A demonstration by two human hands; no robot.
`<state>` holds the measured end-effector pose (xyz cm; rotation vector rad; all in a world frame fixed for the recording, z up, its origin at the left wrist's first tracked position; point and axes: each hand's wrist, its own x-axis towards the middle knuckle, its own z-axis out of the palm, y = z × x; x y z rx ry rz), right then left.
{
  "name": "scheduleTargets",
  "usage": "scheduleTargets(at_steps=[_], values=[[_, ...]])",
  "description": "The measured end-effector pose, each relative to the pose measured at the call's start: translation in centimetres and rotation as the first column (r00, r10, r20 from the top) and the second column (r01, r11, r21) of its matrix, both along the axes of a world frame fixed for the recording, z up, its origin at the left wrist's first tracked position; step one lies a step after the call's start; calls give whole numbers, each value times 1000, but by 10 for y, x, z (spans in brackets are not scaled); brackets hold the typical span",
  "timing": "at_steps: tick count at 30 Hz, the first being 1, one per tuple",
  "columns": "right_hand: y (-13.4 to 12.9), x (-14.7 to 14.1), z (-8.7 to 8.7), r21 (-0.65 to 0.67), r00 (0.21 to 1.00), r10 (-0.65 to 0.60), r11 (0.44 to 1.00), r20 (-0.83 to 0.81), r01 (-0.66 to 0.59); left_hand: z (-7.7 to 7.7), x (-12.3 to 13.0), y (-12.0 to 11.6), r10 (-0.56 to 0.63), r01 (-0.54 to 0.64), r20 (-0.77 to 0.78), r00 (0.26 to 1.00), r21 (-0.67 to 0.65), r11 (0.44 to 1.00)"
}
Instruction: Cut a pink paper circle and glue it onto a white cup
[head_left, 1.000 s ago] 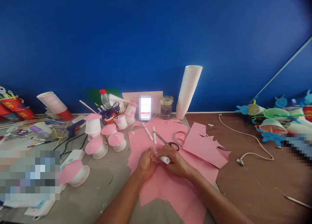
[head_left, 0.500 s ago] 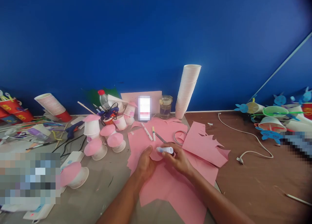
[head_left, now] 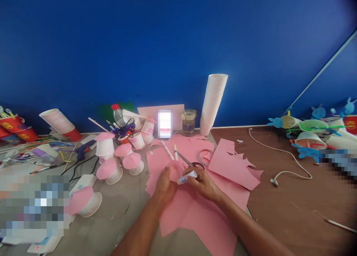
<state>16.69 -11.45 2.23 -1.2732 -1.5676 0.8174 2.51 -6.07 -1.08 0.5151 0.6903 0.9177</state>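
Observation:
My left hand (head_left: 165, 184) is closed on the left edge of a small pink paper piece (head_left: 176, 169). In my right hand (head_left: 203, 182) is a white glue stick or marker (head_left: 186, 177), tilted, with its left end at the lower right edge of that piece. Large pink sheets (head_left: 200, 206) lie beneath both hands. Just beyond my hands are scissors (head_left: 189, 161) and two slim pens, one with a yellow-green end (head_left: 175, 152) and one white and pink (head_left: 167, 150). A roll of tape (head_left: 205, 156) rests to their right.
Cups with pink paper tops (head_left: 107, 169) stand at left, beside cables and a power strip (head_left: 83, 181). A tall cup stack (head_left: 214, 103), a jar (head_left: 189, 122) and a lit screen (head_left: 165, 124) are at the back. A white cable (head_left: 295, 163) lies right.
The white stick in my right hand has moved slightly down and turned, its left end now lower. The pink piece shows more between my hands, and the scissors' handles are more visible.

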Motion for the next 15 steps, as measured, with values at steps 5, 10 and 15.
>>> scheduleTargets(at_steps=[5,10,15], values=[[1,0,-5,81,987,-159,984,26,156,-1,-1,-2,18,-17,-21,1000,26,1000],[2,-5,-11,187,930,-109,981,350,44,4,2,-8,-12,18,-64,998,84,996],[1,5,-5,145,900,-123,987,419,68,7,1,-6,30,-11,-97,995,183,983]])
